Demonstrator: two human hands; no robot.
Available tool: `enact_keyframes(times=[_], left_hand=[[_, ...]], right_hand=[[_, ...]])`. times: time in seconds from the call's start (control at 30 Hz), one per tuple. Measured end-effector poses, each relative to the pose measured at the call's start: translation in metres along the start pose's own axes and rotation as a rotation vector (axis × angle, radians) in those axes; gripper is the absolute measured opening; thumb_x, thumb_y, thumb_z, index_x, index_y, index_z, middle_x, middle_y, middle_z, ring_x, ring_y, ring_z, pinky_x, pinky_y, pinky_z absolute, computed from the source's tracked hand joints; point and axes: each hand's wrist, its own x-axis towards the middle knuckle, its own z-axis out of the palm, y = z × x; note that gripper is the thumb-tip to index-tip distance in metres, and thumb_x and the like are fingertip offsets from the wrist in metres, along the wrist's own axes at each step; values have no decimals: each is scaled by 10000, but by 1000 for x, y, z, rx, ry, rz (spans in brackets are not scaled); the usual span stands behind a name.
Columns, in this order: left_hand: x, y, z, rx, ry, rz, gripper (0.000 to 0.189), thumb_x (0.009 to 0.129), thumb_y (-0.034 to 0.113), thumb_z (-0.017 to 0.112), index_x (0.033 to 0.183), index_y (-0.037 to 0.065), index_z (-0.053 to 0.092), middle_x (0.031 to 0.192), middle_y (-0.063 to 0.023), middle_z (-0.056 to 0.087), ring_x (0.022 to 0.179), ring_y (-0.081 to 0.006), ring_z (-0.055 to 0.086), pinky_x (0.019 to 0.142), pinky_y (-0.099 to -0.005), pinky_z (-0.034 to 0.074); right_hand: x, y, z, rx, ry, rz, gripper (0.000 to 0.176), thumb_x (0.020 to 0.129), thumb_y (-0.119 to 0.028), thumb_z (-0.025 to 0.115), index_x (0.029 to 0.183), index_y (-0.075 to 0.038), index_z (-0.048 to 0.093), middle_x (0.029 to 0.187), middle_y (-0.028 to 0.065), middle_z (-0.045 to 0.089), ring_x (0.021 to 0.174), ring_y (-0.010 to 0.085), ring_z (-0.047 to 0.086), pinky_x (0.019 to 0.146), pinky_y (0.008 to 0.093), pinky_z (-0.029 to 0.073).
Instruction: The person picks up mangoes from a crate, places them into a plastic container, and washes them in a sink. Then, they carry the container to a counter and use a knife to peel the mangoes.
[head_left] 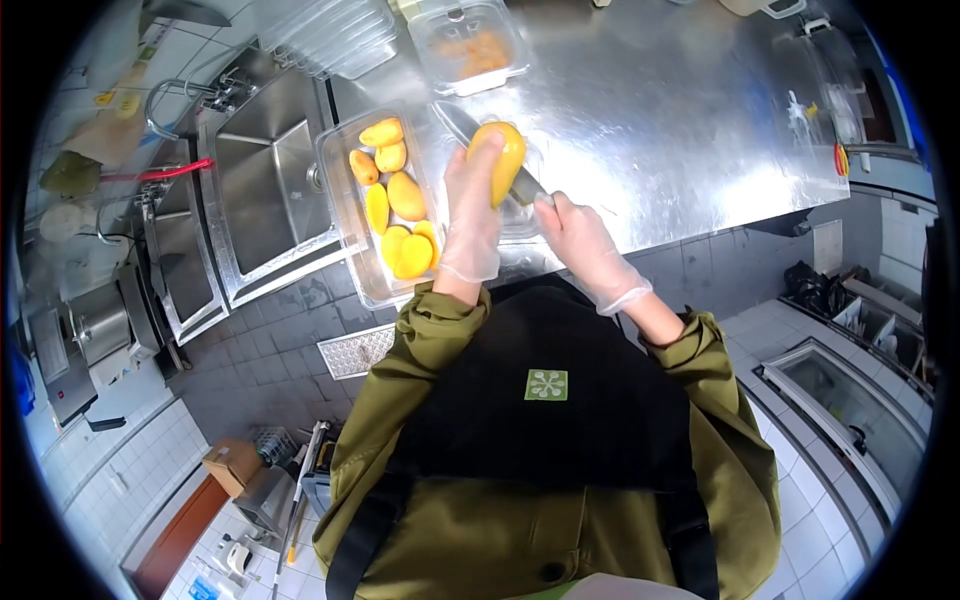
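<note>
While the left hand (pixel 470 218) gripped a yellow fruit (pixel 506 158), the right hand (pixel 582 242) held a knife (pixel 526 187)

As the person leaned over the metal table (pixel 690 120), both hands worked close together in clear gloves (pixel 614 284). The left hand was curled part-way around the yellow fruit, its thumb lying along the near face; the fruit stood just beyond that hand and to its right, well above the lower end of the palm. The right hand was closed around the knife's handle, most of which the fingers hid. From there the blade slanted away to the left, passed behind the fruit and showed its tip beyond the left hand; how far it had cut in, if at all, could not be told. What looked like a clear container (pixel 520 232) sat between the hands, partly covered by the fruit and the knife.

Just left of the left hand, a clear tray (pixel 338 205) held several yellow-orange fruits (pixel 405 196). Beyond both hands stood a lidded tub (pixel 470 50) with orange contents, and to its left rose stacked containers (pixel 330 38). Farther left of the hands, past the tray, was a metal sink (pixel 262 190). Nearer the body than the hands were olive sleeves (pixel 432 325) and a black apron (pixel 480 420) with a green patch (pixel 547 385).
</note>
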Motion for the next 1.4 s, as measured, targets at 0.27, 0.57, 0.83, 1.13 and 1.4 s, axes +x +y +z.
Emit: enact_keyframes(times=[0.27,0.57,0.83,1.13,1.4], left_hand=[[11,3,-7,-52,-22,-42,375,799,227,661,1055,-1,508,965,-85,564,866,-159,557,744,-273,446],[9,-16,0,-91,9,-41,418,834,272,619,1125,-2,497,998,-97,560,881,-161,554,767,-275,440],[3,-8,2,-56,-75,48,453,928,408,449,1136,10,508,1071,-77,572,989,-166,531,870,-282,423],[6,-16,-13,-401,-260,-105,476,921,486,394,1215,114,430,1130,-82,533,1056,-275,536,853,-457,447],[22,-20,-39,-714,-480,-566,301,916,360,416,1087,130,510,1178,-165,466,983,-351,513,774,-476,442]], right_hand=[[-15,3,3,196,-46,13,279,918,-230,470,836,34,509,620,242,541,600,407,561,534,428,442],[-12,2,5,66,-21,14,258,915,-219,472,861,31,506,622,241,550,593,409,561,524,441,442],[-14,7,19,110,-31,4,265,916,-222,470,844,31,502,631,236,551,606,407,561,540,426,446],[-1,17,24,498,-232,209,332,953,-277,391,744,-29,466,514,16,451,407,168,419,405,292,352],[1,4,-31,827,-719,469,395,965,-354,305,686,-99,416,476,-39,333,374,60,259,343,210,220]])
